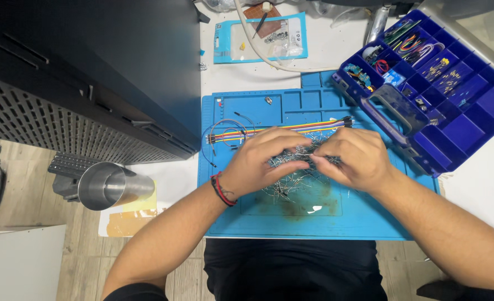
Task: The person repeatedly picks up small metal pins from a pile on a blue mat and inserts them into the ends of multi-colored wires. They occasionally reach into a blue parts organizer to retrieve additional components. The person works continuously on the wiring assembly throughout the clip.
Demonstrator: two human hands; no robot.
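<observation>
Blue mat (258, 223) on the counter (481, 195) is carrying a tangle of thin wire leads (291, 178), and we are working both hands over it: left hand (261, 161) and right hand (353, 159) are curling nearly closed, fingertips pinching leads between them. We are best teasing strands apart gently, low over the mat, clear of the ribbon cable (280, 131).
</observation>
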